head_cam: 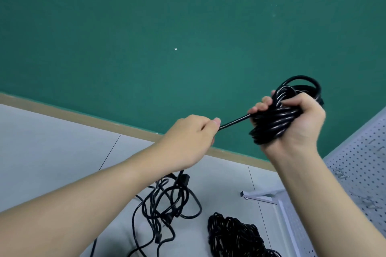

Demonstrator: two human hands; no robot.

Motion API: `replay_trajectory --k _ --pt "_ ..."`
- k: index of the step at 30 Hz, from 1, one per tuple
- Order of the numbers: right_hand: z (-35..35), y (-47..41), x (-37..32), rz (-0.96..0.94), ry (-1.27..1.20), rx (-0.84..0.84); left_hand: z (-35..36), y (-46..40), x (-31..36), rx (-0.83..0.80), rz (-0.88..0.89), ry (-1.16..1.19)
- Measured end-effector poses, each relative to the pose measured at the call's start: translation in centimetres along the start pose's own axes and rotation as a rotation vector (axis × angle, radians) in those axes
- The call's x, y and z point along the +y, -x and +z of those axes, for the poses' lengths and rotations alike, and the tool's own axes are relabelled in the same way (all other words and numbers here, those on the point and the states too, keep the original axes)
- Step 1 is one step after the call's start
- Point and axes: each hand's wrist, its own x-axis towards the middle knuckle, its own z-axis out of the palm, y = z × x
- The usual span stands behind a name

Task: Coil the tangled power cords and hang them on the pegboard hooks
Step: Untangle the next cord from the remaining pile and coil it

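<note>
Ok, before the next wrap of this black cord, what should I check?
1. Right hand grips the black coiled cord bundle: ok.
2. Left hand pinches the straight free length of cord: ok, taut between the hands.
3. Free length clear of the loose tangle of black cords on the floor: cannot tell, hidden behind the left arm.
4. Loops in the bundle even: not ok, they cross.
5. White perforated pegboard in view at right: ok.
6. Free hook on it: cannot tell.

Black cord coil (277,119): wound tight, gripped in my right hand (300,123). Tangled cords (167,200): loose on floor (52,152). White pegboard (363,165): right edge.
</note>
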Motion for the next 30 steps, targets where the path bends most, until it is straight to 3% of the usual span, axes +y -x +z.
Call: replay_trajectory --k 7,13,20,26,30 --pt "-0.4 -1.5 -1.5 -0.127 -0.078 0.165 -0.7 -0.3 -0.2 -0.130 -0.093 -0.088" --pt "-2.0 -2.2 -1.8 -0.118 -0.060 0.218 -2.1 -0.2 -0.9 0.003 -0.006 -0.087" --pt "-2.9 -2.4 -0.1 0.069 0.240 -0.010 -3.9 0.9 -1.1 0.282 0.416 -0.033" --pt "-2.0 -1.4 1.9 0.215 0.490 -0.188 -3.1 1.0 -0.8 0.228 0.517 0.019" --pt "-1.4 0.0 3.3 0.351 0.650 -0.485 -2.2 0.6 -0.8 0.223 0.526 0.044"
